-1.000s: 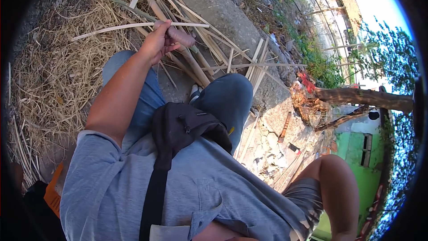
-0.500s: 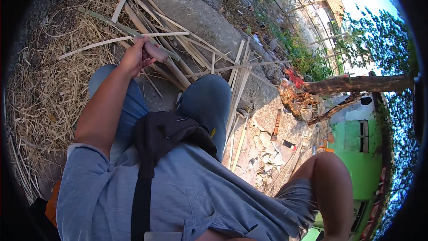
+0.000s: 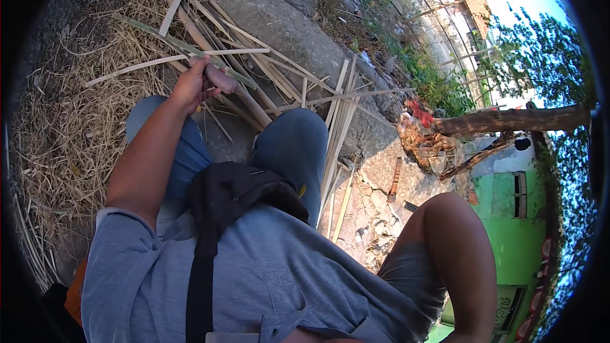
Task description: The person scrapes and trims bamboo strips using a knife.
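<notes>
1. Above the person's knees, the left hand is closed around a cane stalk — a thick, pale brown length that runs from the fist down and to the right across the ground.
2. A long green leaf passes through the same grip and stretches up and to the left over the straw.
3. A thin pale strip lies across just above the hand; whether the fingers touch it cannot be told.
4. More split stalks lie in a loose bundle beside the right knee, some leaning onto a grey concrete kerb.
5. Dry straw covers the ground to the left of the legs.
6. The right arm is bent at the lower right — only the elbow and upper arm show, so the right hand is out of sight and its state cannot be told.
7. The person sits in blue jeans and a grey shirt, with a black bag on a strap across the chest.
8. Cracked paving lies past the right knee, and a fallen tree trunk lies beyond it, near a green wall.
</notes>
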`<state>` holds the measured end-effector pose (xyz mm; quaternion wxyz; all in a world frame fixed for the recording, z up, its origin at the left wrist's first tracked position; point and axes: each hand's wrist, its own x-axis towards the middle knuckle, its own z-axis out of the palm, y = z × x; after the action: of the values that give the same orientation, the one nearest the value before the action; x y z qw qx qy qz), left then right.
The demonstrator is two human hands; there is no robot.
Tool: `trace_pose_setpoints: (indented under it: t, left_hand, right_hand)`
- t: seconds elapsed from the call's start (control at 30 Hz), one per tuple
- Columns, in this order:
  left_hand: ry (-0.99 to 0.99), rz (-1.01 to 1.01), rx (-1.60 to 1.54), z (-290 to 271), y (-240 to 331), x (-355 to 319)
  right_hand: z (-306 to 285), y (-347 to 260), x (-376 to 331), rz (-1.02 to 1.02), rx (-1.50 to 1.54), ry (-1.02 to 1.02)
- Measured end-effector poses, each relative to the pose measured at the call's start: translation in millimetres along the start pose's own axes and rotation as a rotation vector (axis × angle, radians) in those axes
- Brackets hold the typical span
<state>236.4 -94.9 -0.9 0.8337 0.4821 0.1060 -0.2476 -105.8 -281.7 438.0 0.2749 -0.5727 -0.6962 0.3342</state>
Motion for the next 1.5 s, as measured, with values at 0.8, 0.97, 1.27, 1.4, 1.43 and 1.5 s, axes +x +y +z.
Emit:
trace_pose_setpoints:
  t: [0.8,0.97,1.27,1.4,1.43,1.5]
  left_hand:
    - [0.008,-0.001,0.013,-18,-14,18]
    - [0.028,0.004,-0.022,-26,-12,10]
    - [0.078,0.003,0.034,-3,-14,10]
    - [0.12,-0.009,0.043,-15,-9,13]
    - [0.1,-0.025,0.038,-12,-9,14]
    - [0.145,0.022,0.044,6,-9,16]
  right_hand:
    - [22,17,-29,-0.21,-0.397,0.286]
    - [7,18,-45,-0.313,-0.221,0.07]
    - [51,122,-220,-0.325,-0.098,1.059]
    - [158,286,-353,0.066,0.477,2.091]
    - [198,326,-375,0.375,0.667,2.35]
    - [278,397,-395,0.831,0.953,2.67]
